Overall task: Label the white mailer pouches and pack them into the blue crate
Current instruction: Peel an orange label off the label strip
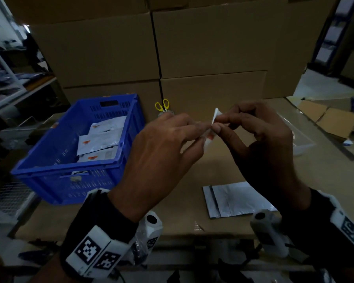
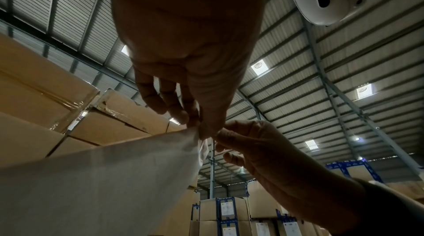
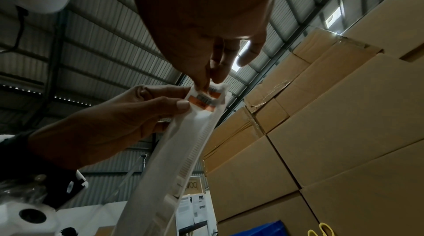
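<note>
Behind both hands, stacked cardboard boxes (image 1: 192,48) are walling off the work surface. Off to the left hand's (image 1: 161,148) side, the blue crate (image 1: 49,164) is sitting with several labelled white pouches (image 1: 98,141) lying inside. Just below the right hand (image 1: 260,144), one white mailer pouch (image 1: 237,199) is lying flat on the cardboard top. Yellow-handled scissors (image 1: 162,105) are resting just beyond the left fingers. Between the hands, both sets of fingertips are pinching a label strip (image 3: 195,131); the right thumb and forefinger are gripping its top corner beside an orange barcode label (image 3: 204,101).
</note>
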A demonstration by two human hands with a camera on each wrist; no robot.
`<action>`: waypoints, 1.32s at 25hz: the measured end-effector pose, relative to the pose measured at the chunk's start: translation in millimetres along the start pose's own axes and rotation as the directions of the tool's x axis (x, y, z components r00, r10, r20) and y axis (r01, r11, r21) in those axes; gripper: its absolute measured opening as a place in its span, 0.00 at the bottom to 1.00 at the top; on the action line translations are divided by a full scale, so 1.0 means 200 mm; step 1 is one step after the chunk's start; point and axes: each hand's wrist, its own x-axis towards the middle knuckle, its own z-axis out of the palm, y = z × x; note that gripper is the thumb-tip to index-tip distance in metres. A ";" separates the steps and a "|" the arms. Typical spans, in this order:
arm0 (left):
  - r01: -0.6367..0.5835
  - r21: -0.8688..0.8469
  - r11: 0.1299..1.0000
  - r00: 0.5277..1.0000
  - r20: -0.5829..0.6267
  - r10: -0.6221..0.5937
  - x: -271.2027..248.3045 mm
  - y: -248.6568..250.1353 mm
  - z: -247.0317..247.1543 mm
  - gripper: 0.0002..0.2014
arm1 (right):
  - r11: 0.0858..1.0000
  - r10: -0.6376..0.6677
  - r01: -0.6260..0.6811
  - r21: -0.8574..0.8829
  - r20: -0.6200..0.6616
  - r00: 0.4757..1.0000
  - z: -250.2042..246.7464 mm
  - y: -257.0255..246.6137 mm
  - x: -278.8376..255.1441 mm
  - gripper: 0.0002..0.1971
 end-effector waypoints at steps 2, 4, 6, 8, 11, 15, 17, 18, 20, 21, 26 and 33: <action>0.003 -0.046 0.999 1.000 -0.002 -0.003 0.00 -0.01 -0.01 0.17 | 1.000 -0.003 0.003 0.010 0.000 1.000 0.00 0.00 0.00 0.08; 0.029 -0.097 0.995 0.999 0.022 -0.027 0.00 -0.01 -0.02 0.16 | 0.999 0.001 -0.002 0.032 0.023 1.000 0.00 -0.01 0.00 0.11; 0.051 -0.148 0.988 0.998 0.045 -0.044 -0.01 -0.02 -0.03 0.16 | 0.999 -0.001 0.000 0.050 0.029 1.000 0.01 -0.02 -0.01 0.13; 0.059 -0.183 0.981 0.997 0.064 -0.048 -0.01 -0.02 -0.03 0.14 | 0.998 -0.006 0.006 0.060 0.000 1.000 0.01 -0.02 -0.01 0.12; 0.064 -0.202 0.977 0.994 0.096 -0.046 -0.01 -0.02 -0.02 0.15 | 0.999 -0.003 0.004 0.040 -0.040 0.999 0.02 -0.02 -0.01 0.10; 0.069 -0.219 0.973 0.993 0.111 -0.045 -0.01 -0.06 0.00 0.15 | 1.000 0.007 -0.006 0.024 -0.020 1.000 0.03 -0.02 -0.01 0.09; 0.059 -0.214 0.975 0.993 0.113 -0.035 -0.01 -0.08 0.00 0.15 | 1.000 0.002 -0.002 0.016 0.009 1.000 0.04 -0.01 -0.01 0.08; 0.049 -0.212 0.976 0.994 0.108 -0.027 -0.01 -0.09 0.01 0.16 | 1.000 0.002 -0.002 0.012 0.025 1.000 0.05 -0.01 -0.01 0.08; 0.026 -0.205 0.978 0.996 0.094 -0.007 -0.01 -0.10 0.02 0.16 | 1.000 0.004 -0.004 0.005 0.047 0.999 0.05 0.00 -0.01 0.08; 0.016 -0.199 0.980 0.996 0.087 0.001 -0.01 -0.11 0.02 0.16 | 1.000 0.003 -0.003 0.004 0.052 0.999 0.06 0.01 -0.01 0.08; 0.005 -0.196 0.980 0.996 0.086 0.012 0.00 -0.15 0.06 0.15 | 1.000 0.010 -0.012 0.029 0.065 0.998 0.05 0.03 0.01 0.05; 0.072 -0.213 0.974 0.995 0.089 -0.054 0.01 -0.09 0.06 0.14 | 0.998 0.056 -0.055 -0.003 0.075 0.996 0.08 0.04 0.00 0.02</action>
